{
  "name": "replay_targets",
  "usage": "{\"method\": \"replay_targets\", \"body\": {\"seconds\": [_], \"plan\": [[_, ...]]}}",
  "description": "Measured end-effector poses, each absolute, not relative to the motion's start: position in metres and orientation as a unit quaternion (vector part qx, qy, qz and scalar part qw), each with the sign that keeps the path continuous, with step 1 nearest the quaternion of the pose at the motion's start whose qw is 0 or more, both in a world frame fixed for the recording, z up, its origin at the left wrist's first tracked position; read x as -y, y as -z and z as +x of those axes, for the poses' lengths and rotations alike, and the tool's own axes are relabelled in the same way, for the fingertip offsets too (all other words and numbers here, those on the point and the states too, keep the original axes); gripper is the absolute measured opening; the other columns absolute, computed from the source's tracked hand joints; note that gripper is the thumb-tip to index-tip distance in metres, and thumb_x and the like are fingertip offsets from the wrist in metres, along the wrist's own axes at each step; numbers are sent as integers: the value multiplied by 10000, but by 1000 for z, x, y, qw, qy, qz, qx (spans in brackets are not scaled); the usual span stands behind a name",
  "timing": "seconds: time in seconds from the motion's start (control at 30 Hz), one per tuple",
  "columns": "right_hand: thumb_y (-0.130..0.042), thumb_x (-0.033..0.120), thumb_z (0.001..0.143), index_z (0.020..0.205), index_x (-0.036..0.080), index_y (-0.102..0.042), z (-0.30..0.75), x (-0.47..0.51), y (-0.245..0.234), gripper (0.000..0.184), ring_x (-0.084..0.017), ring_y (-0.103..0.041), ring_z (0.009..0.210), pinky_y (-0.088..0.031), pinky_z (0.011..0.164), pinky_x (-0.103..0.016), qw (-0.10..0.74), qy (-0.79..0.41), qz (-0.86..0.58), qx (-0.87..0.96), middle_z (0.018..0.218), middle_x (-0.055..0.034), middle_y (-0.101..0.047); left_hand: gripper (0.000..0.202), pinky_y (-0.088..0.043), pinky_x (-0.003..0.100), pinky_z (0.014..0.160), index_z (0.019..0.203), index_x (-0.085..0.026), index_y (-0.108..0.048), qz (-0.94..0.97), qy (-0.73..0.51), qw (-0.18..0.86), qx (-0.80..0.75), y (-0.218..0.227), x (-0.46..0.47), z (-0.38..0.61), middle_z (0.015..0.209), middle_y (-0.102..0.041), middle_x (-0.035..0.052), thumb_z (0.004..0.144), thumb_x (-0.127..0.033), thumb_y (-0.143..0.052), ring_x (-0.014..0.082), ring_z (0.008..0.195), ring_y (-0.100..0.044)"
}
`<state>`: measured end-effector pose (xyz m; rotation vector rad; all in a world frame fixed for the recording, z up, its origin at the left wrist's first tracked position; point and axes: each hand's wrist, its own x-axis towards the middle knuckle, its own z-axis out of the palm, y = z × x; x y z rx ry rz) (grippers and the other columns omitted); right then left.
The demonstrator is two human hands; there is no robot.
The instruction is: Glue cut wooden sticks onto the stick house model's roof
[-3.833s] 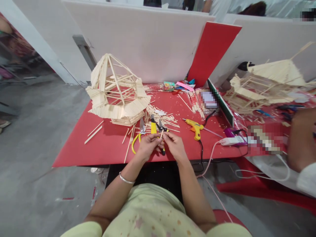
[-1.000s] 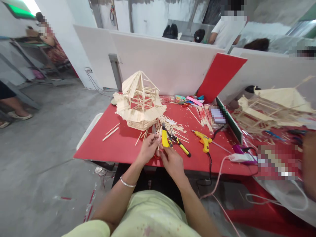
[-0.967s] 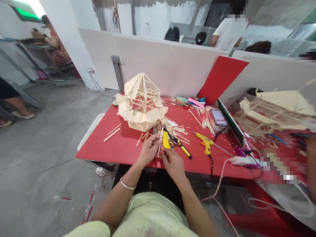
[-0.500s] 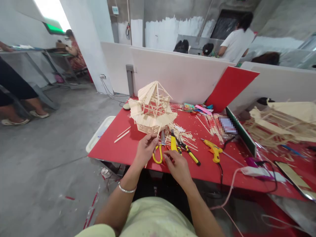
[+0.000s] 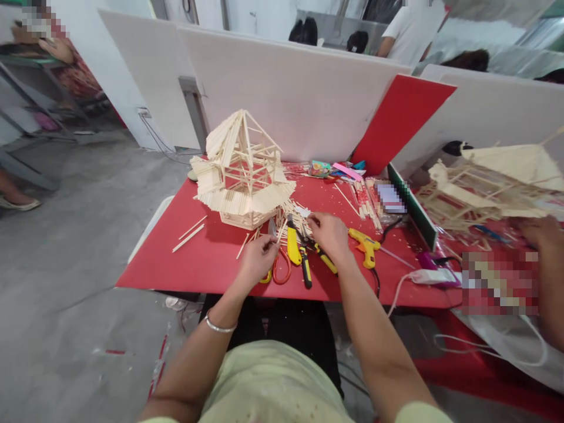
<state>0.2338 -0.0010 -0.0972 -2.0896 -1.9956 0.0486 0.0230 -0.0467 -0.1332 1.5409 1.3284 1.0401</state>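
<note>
My left hand [image 5: 259, 257] is closed in a pinch on what looks like a short wooden stick [image 5: 280, 233], just in front of the stick model. My right hand [image 5: 329, 234] is over the loose sticks [image 5: 285, 218], fingertips drawn together; whatever they hold is too small to make out. Behind my left hand stands a pagoda-like model [image 5: 247, 176] of pale sticks, with a partly covered roof. Between my hands lie red-handled scissors [image 5: 282, 268], a yellow utility knife [image 5: 293, 242] and black-and-yellow pliers [image 5: 305, 271]. Yellow scissor handles [image 5: 266, 277] show partly under my left hand.
On the red table [image 5: 150, 258], a yellow glue gun [image 5: 365, 247] with its cord lies to the right. Bagged sticks [image 5: 365, 200] and a phone [image 5: 390, 197] are farther back. Another stick model [image 5: 476, 194] and a co-worker's hand [image 5: 540, 232] are at the far right.
My right hand has moved away from my left, forward and right to the loose sticks. My left hand stays near the scissors. The view has tilted down, and a co-worker's arm has appeared at right.
</note>
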Motion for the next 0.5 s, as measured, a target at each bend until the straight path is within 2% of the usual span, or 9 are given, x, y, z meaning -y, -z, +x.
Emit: {"method": "replay_targets", "body": {"seconds": [0.23,0.37,0.5], "plan": [[-493,276,908,1096,176,-728,263,-106,104,317,-278,-637,1069,-464,873,-341,31,-52,-714,697,1101,-174,-711,197,-376,265,593,795,-166,-704,723,-305,255,-566,125,19,46,656,-656,47,847,-193,-516,168,589,-568],[-545,330,939,1166,164,-665,266,-150,120,305,-246,-620,1081,-493,910,-373,-26,-91,-692,715,1175,-137,-665,213,-375,290,597,786,-169,-683,742,-281,215,-570,137,3,57,697,-675,91,871,-182,-489,202,618,-608],[-591,387,933,1247,177,-566,265,-187,132,379,-209,-612,1059,-539,893,-433,-80,-132,-667,729,1254,-87,-589,187,-366,295,595,793,-169,-654,753,-256,203,-571,148,-9,60,724,-672,96,868,-167,-482,199,607,-608]]}}
